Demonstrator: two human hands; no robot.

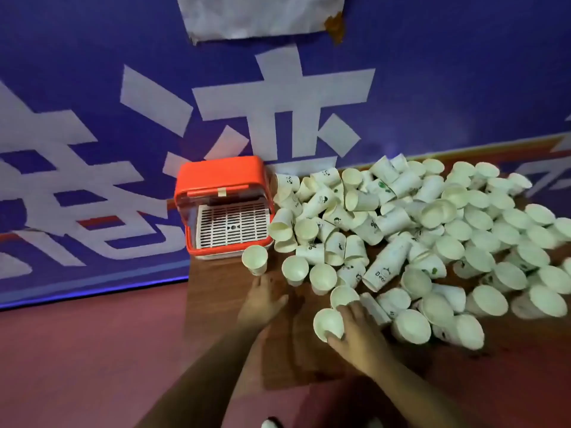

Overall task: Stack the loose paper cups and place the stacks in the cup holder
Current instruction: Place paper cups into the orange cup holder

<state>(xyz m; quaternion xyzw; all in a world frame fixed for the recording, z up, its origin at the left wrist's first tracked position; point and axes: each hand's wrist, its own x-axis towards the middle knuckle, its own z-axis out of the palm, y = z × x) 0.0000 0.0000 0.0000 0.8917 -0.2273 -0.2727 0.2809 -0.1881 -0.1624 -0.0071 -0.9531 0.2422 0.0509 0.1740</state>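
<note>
The orange cup holder (224, 208) shows only its white grate; right hand (360, 335) grips a paper cup (328, 323), left hand (262, 299) spread flat.

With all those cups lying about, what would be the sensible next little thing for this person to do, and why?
Probably lift the cup that the right hand is closing on and nest it into the upright cup just behind it. The left hand lies flat on the table, holding nothing, and the orange cup holder contains no stacks.

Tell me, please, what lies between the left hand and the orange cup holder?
One upright paper cup stands between the left hand and cup holder, seen in the head view.
</note>
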